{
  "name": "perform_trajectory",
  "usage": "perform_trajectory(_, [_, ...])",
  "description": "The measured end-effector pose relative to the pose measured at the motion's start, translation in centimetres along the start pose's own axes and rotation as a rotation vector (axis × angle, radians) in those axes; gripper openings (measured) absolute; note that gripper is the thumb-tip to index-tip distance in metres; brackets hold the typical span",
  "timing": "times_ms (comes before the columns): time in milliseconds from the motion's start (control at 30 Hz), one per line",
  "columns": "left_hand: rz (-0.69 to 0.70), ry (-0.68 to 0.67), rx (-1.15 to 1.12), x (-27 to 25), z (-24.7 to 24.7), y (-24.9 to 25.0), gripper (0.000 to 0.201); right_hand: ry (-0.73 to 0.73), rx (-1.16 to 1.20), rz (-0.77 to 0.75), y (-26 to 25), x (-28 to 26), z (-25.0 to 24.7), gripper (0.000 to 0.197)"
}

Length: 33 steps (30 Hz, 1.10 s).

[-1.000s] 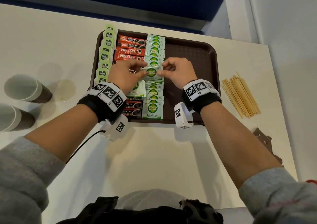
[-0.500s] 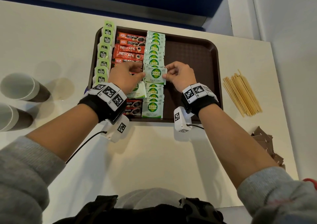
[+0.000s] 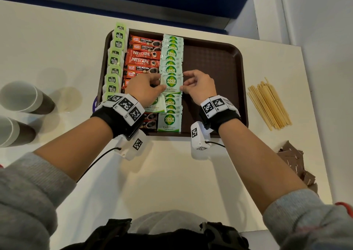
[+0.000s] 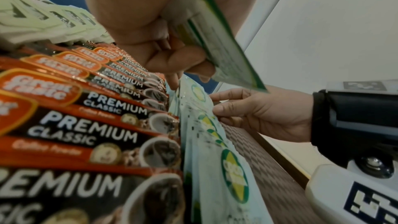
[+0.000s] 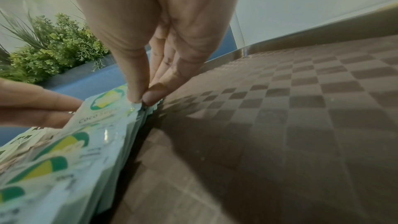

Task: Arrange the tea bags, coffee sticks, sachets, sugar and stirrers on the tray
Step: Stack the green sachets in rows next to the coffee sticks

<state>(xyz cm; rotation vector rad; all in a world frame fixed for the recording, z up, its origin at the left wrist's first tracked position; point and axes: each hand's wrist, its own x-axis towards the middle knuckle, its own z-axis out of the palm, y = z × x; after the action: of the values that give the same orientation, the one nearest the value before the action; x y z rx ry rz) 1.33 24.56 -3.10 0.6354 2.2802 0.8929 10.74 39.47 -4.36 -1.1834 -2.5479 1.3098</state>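
Note:
On the brown tray (image 3: 212,73) lie a column of green tea bags (image 3: 114,62), a column of red coffee sticks (image 3: 143,58) and a row of overlapping Coco Sugar sachets (image 3: 172,56). One Coco Sugar sachet (image 3: 171,83) lies flat on the middle of that row. My right hand (image 3: 184,83) pinches its right edge between thumb and forefinger (image 5: 140,100). My left hand (image 3: 160,81) touches its left edge with the fingertips and grips several spare sachets (image 4: 217,43) in the palm. Wooden stirrers (image 3: 269,104) lie on the table, right of the tray.
Brown sachets (image 3: 294,161) are heaped at the table's right edge. Two paper cups (image 3: 23,96) (image 3: 11,131) stand at the left. The right half of the tray is bare. A blue partition runs behind the table's far edge.
The sachet, held up between both hands a second ago, now lies flat on the row. Both hands came slightly nearer to me along the row.

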Motion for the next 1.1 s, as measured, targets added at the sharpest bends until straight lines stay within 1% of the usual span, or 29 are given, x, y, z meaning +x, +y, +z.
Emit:
perform_trajectory(167, [0.031, -0.03, 0.069, 0.1, -0.1, 0.0, 0.04, 0.012, 0.003, 0.003, 0.1, -0.1, 0.1, 0.04])
perform_trajectory(267, [0.044, -0.051, 0.075, -0.2, -0.2, 0.5, 0.034, 0.003, 0.0, 0.0, 0.1, -0.1, 0.0, 0.04])
perform_trajectory(333, [0.043, -0.059, 0.067, -0.2, -0.2, 0.7, 0.034, -0.011, -0.007, -0.007, 0.1, -0.1, -0.1, 0.039])
perform_trajectory(400, [0.034, -0.058, 0.067, -0.2, -0.2, 0.9, 0.038, -0.015, -0.006, -0.01, 0.1, -0.2, -0.1, 0.039])
perform_trajectory(533, [0.021, -0.068, 0.09, 0.1, -0.1, 0.8, 0.054, -0.014, -0.013, -0.008, 0.2, -0.3, -0.1, 0.038])
perform_trajectory(633, [0.014, -0.069, 0.086, 0.2, -0.1, 0.8, 0.057, -0.017, -0.009, -0.005, 0.2, -0.4, -0.1, 0.038])
perform_trajectory(733, [0.011, -0.038, 0.067, 0.1, -0.1, 0.7, 0.056, -0.009, -0.004, 0.005, 0.2, -0.4, -0.2, 0.037])
perform_trajectory(800, [0.013, 0.02, 0.028, -0.1, -0.2, 0.6, 0.052, 0.038, -0.001, -0.002, 0.3, -0.4, -0.4, 0.034])
perform_trajectory(900, [0.012, 0.091, -0.125, -0.2, -0.2, 0.3, 0.046, 0.088, 0.004, -0.05, -0.4, -0.6, -0.6, 0.027])
perform_trajectory(967, [0.015, 0.101, -0.221, -0.3, -0.2, 0.3, 0.043, 0.035, 0.038, -0.084, -1.1, -0.9, -0.5, 0.025])
perform_trajectory(1100, [0.076, 0.086, -0.331, -0.6, 0.1, 0.5, 0.04, -0.228, 0.109, -0.071, -2.5, -1.7, -0.4, 0.036])
